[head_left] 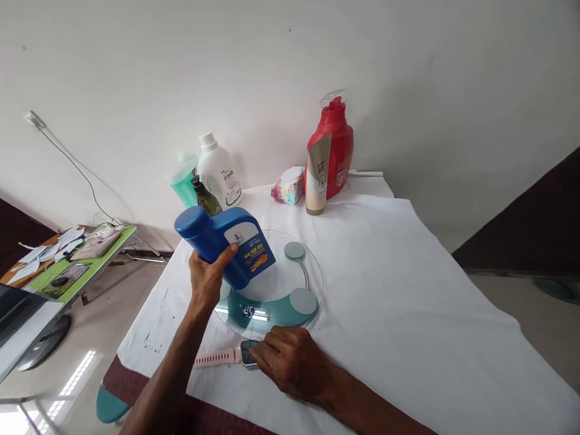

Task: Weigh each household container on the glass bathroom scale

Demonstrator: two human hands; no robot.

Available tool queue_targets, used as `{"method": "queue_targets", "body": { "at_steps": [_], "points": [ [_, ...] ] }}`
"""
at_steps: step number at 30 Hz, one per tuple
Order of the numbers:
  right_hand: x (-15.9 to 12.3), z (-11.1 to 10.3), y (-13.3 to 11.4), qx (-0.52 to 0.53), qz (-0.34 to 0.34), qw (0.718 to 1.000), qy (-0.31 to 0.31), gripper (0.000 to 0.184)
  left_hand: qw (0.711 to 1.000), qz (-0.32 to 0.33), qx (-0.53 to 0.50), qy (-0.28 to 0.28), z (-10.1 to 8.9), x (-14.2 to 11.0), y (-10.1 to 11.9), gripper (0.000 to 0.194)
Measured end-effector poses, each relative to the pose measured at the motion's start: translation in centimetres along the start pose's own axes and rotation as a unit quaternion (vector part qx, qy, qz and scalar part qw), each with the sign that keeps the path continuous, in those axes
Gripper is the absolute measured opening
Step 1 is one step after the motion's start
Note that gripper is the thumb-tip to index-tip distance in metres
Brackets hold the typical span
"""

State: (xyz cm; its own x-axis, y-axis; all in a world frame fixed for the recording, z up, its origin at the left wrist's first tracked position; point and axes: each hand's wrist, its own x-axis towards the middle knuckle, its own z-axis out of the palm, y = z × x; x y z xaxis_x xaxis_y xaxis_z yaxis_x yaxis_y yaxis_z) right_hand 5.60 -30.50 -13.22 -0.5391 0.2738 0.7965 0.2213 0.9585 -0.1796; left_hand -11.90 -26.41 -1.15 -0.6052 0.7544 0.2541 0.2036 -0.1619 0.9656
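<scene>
My left hand point(208, 278) is wrapped round a blue plastic bottle point(235, 244) with a printed label, tilted over the left side of a round glass bathroom scale point(281, 305). Whether the bottle's base touches the scale is hard to tell. Digits are lit on the scale's display, partly washed out by glare. In front of the scale lies a smartwatch point(247, 352) with a pink strap. My right hand point(290, 362) is closed at the watch's right end, a fingertip against its dark screen. It covers the rest of the strap.
At the back left stand a green-liquid container point(185, 181), a white bottle point(218, 172) and a dark pump-top bottle point(206, 198). Along the wall are a wipes pack point(290, 186), a beige tube point(318, 175) and a red bottle point(342, 145). White cloth point(389, 314) covers the table.
</scene>
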Motion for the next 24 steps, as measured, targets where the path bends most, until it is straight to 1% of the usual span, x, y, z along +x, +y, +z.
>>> {"method": "queue_targets", "body": {
  "at_steps": [2, 5, 8, 10, 12, 13, 15, 16, 18, 21, 22, 24],
  "points": [
    [0.0, 0.0, 0.0, -0.001, -0.002, 1.0, 0.003, 0.037, 0.999, -0.002, 0.035, -0.008, 1.2, -0.5, -0.2, 0.052],
    [0.0, -0.1, 0.0, -0.003, -0.007, 1.0, 0.006, 0.037, 0.997, 0.017, 0.071, -0.021, 2.4, -0.7, -0.2, 0.055],
    [0.0, -0.2, 0.0, -0.006, -0.008, 1.0, 0.003, 0.037, 0.996, 0.024, 0.081, -0.035, 2.7, -0.7, -0.3, 0.058],
    [0.0, -0.2, 0.0, -0.005, -0.005, 1.0, 0.002, 0.036, 0.995, 0.037, 0.073, -0.06, 2.3, -0.5, -0.5, 0.062],
    [-0.1, -0.1, 0.0, -0.001, 0.0, 1.0, -0.002, 0.035, 0.992, 0.08, 0.052, -0.084, 1.4, 0.0, -0.9, 0.066],
    [-0.2, -0.1, 0.0, 0.001, 0.002, 1.0, -0.005, 0.035, 0.99, 0.107, 0.037, -0.087, 0.6, 0.4, -1.2, 0.066],
    [-0.4, 0.0, 0.0, 0.004, 0.005, 1.0, -0.016, 0.034, 0.988, 0.141, 0.007, -0.065, -1.3, 1.5, -2.3, 0.065],
    [-0.4, 0.0, 0.0, 0.004, 0.007, 1.0, -0.021, 0.034, 0.989, 0.141, 0.0, -0.039, -2.4, 2.1, -3.1, 0.065],
    [-0.5, 0.0, 0.0, -0.002, 0.008, 1.0, -0.027, 0.034, 0.994, 0.106, 0.015, 0.026, -4.8, 3.2, -5.2, 0.062],
    [-0.4, -0.1, 0.0, -0.007, 0.004, 1.0, -0.024, 0.035, 0.989, 0.018, 0.081, 0.124, -7.8, 4.1, -8.8, 0.055],
    [-0.4, -0.2, 0.0, -0.007, 0.003, 1.0, -0.022, 0.035, 0.985, -0.006, 0.097, 0.142, -8.5, 4.3, -9.8, 0.052],
    [-0.3, -0.3, 0.0, -0.005, 0.001, 1.0, -0.021, 0.035, 0.981, -0.03, 0.12, 0.151, -9.3, 4.3, -11.1, 0.046]
  ]
}}
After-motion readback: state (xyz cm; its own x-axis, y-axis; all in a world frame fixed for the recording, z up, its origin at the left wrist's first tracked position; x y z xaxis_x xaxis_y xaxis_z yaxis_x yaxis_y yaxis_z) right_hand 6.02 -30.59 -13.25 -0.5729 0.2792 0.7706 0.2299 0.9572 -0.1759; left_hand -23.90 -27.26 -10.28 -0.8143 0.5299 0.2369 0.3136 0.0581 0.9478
